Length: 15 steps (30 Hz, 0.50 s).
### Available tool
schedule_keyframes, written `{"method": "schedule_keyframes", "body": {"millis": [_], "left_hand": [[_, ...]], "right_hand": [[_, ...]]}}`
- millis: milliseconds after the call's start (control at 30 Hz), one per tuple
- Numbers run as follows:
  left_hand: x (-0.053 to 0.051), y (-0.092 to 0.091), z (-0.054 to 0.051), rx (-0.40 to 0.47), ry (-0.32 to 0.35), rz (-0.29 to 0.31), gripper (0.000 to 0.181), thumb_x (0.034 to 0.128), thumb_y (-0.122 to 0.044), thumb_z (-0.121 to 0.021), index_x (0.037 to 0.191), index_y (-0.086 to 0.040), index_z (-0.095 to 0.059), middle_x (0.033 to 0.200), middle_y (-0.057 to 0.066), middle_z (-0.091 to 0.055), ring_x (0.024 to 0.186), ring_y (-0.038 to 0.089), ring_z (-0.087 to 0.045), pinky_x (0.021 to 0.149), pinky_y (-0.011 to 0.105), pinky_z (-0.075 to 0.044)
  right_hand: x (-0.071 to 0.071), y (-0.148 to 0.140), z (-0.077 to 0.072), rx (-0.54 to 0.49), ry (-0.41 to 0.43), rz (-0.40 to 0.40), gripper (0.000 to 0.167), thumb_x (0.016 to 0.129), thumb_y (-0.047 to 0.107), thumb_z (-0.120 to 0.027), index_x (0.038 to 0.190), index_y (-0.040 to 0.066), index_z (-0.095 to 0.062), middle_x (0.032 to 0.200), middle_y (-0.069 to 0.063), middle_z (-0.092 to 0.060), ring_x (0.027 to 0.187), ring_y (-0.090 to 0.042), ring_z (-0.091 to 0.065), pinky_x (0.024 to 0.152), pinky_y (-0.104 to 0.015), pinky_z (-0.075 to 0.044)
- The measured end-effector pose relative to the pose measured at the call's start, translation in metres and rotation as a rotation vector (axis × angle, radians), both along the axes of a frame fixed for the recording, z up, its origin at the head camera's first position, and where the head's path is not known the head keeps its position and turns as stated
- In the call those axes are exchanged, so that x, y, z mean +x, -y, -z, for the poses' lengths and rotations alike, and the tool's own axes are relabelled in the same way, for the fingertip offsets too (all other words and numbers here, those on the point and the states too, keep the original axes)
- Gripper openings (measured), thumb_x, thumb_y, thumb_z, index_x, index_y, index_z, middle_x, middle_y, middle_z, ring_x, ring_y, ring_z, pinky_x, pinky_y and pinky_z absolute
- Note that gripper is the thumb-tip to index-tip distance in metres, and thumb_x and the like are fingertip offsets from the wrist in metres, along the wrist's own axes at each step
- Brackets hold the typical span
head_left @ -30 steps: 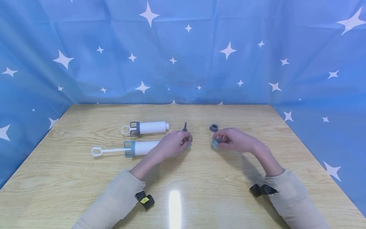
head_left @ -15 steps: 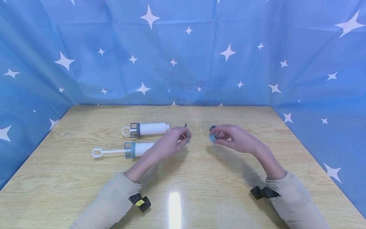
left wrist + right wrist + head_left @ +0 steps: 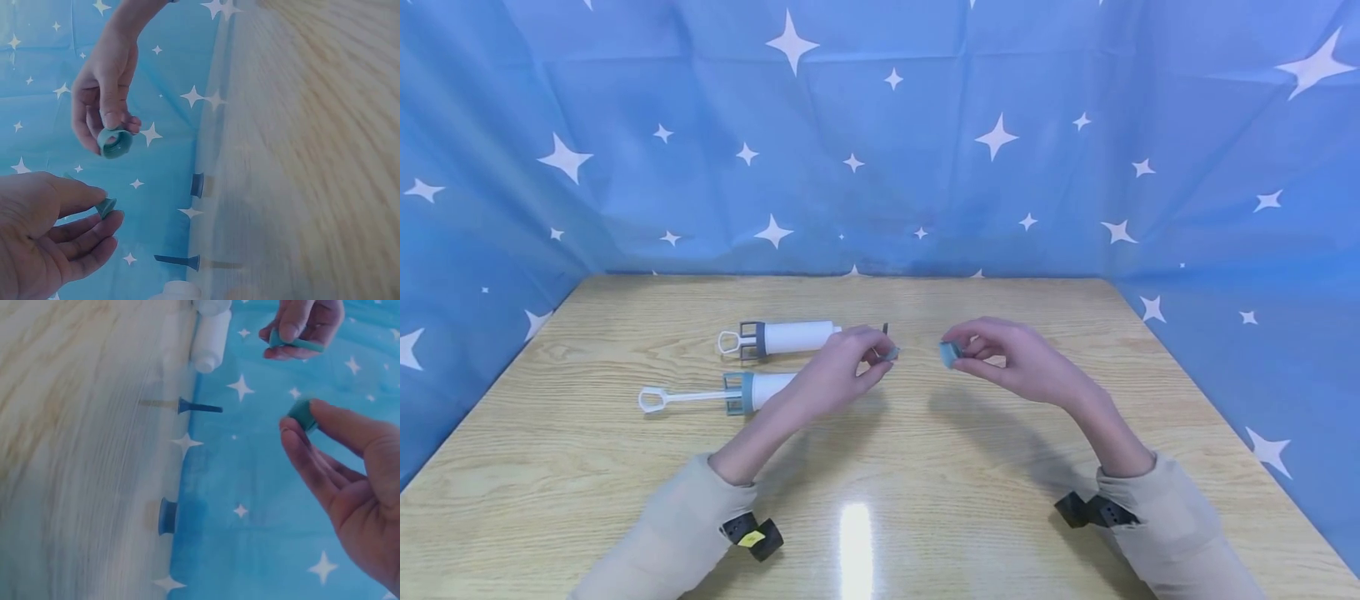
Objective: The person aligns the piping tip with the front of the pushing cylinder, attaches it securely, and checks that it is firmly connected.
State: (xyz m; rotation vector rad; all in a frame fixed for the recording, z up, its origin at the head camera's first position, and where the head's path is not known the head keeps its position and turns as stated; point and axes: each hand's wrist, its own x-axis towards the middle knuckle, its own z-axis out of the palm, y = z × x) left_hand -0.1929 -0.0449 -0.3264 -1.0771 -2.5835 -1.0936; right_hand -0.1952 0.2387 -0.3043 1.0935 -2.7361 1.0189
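Observation:
My left hand (image 3: 831, 371) pinches a small teal nozzle (image 3: 106, 207) between thumb and fingers, above the table. A teal ring-shaped screw cap (image 3: 950, 355) is pinched in my right hand (image 3: 1011, 350), level with the nozzle and a short gap away. In the left wrist view the cap's round opening shows. Left of the hands lies a white syringe with a teal collar (image 3: 748, 393), its plunger drawn out and its front end hidden by my left forearm and hand. Behind it is a second white syringe with a dark grey collar (image 3: 762, 339), plunger pushed in.
A dark nozzle (image 3: 194, 406) stands tip-up on the wooden table (image 3: 925, 467); my left hand mostly covers it in the head view. A dark ring cap (image 3: 167, 517) sits on the table, hidden behind my right hand from above. A blue star-patterned curtain (image 3: 880, 167) hangs behind.
Both hands have risen off the table with the nozzle and the cap. The right hand has shifted slightly left, now covering the dark ring cap; the left has drawn slightly left.

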Motion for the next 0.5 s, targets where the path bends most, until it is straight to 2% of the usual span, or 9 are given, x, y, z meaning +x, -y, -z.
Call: {"method": "schedule_keyframes", "body": {"millis": [100, 500], "left_hand": [[0.004, 0.004, 0.000, 0.000, -0.018, 0.001, 0.010, 0.0944, -0.002, -0.068, 0.104, 0.000, -0.071, 0.102, 0.009, -0.070, 0.086, 0.017, -0.066, 0.077, 0.028, -0.056], [0.015, 0.012, -0.007, 0.073, -0.046, 0.001, 0.012, 0.0910, -0.002, -0.073, 0.102, -0.005, -0.071, 0.099, 0.003, -0.068, 0.083, 0.013, -0.060, 0.077, 0.026, -0.053]], "right_hand": [[0.002, 0.003, -0.003, -0.033, -0.015, -0.012, 0.034, 0.094, 0.011, -0.073, 0.127, 0.012, -0.066, 0.113, 0.002, -0.070, 0.094, -0.010, -0.071, 0.083, -0.034, -0.058], [0.011, 0.014, -0.007, -0.136, -0.099, -0.085, 0.035, 0.090, 0.001, -0.074, 0.124, 0.007, -0.067, 0.112, -0.001, -0.071, 0.091, -0.011, -0.071, 0.083, -0.030, -0.058]]}}
